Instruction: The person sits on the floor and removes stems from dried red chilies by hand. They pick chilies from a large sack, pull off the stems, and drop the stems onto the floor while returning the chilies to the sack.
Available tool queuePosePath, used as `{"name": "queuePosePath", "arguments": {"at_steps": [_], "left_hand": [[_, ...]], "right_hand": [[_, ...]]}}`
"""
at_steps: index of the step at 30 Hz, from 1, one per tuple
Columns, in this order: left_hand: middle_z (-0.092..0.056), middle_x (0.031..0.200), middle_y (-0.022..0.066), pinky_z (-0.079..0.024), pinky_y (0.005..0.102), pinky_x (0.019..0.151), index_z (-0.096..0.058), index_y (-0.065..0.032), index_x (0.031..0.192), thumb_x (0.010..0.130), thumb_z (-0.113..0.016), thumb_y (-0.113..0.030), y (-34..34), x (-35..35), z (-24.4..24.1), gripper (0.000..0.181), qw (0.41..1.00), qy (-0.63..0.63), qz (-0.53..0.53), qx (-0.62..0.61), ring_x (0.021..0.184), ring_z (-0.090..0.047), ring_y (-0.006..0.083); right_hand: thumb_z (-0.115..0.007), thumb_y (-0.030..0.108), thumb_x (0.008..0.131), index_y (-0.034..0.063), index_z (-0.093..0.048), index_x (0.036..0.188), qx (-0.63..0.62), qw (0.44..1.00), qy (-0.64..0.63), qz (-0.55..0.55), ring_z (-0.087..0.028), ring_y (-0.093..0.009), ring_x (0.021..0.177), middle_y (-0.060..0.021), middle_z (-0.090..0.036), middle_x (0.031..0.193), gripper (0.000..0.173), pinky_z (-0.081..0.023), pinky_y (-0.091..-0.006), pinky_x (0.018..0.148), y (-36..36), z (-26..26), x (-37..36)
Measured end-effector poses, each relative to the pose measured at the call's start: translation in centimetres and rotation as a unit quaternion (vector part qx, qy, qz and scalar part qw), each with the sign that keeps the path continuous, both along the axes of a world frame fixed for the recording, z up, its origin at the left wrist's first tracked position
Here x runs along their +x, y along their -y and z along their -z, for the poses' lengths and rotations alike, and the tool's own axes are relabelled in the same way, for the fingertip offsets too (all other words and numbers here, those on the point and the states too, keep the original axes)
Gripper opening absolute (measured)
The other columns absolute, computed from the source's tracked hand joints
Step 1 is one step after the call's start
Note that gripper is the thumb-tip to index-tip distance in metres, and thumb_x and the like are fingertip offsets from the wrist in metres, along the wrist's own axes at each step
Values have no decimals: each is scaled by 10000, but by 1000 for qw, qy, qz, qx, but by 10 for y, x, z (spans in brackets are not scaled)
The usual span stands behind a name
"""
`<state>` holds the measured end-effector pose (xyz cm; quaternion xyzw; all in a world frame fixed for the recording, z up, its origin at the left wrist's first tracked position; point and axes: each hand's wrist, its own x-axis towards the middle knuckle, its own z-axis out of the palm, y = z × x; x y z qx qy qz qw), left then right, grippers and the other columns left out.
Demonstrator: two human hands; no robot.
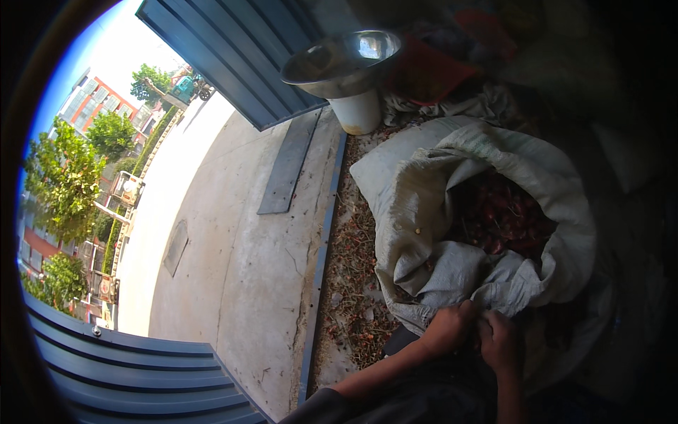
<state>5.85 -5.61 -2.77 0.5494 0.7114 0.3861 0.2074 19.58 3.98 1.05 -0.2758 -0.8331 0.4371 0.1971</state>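
A white woven sack [402, 196] stands before me with its rim rolled down, and dark red dried chili peppers [498, 212] lie inside. My left hand [453, 326] is at the near edge of the sack, its fingers bent close to the fabric. Just right of it is my right hand [498, 336], thumb and fingers curled near the same edge. The fingertips of both hands almost meet. Shadow and the fingers themselves hide whether either hand pinches the cloth or a small thing.
Beyond the sack a steel bowl [344, 74] rests on a white bucket [356, 112], with a red container [429, 79] beside it. Stems and bits litter the floor [355, 286] along a blue metal door sill [321, 265]. Blue corrugated doors [228, 53] flank the opening.
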Motion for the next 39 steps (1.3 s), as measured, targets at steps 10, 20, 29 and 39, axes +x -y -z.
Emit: {"name": "queuePosePath", "arguments": {"at_steps": [10,20,29,39], "left_hand": [[-635,885,186,-526,415,722,-583,4,1058,863,-648,-68,1,6,14,218,984,119,-127,23,799,-660,372],[-637,837,94,-510,320,674,-608,-4,1059,964,-564,-34,17,-79,-41,108,944,71,-309,87,751,-647,169],[-685,976,128,-537,415,732,-677,-62,1108,903,-619,-55,-58,-101,-37,213,953,-204,-222,34,893,-674,310],[-692,1043,207,-522,486,825,-618,-78,1184,875,-671,-218,-241,-159,56,343,969,-161,-166,-87,984,-654,414]], "right_hand": [[-606,129,937,11,-631,947,-115,991,-60,-37,-659,-260,745,-134,-664,842,121,-499,-359,659,10,-15,-1],[-526,230,1015,32,-659,1171,-146,961,-122,200,-603,-157,988,-60,-662,1085,285,-475,-306,878,-32,-18,61],[-690,214,930,83,-654,1201,338,815,222,414,-635,-301,1052,-127,-609,1237,303,-533,-402,853,-139,14,156],[-755,112,829,46,-687,979,329,915,-17,232,-647,-259,887,-70,-658,1019,177,-525,-379,768,-97,-16,69]]}}
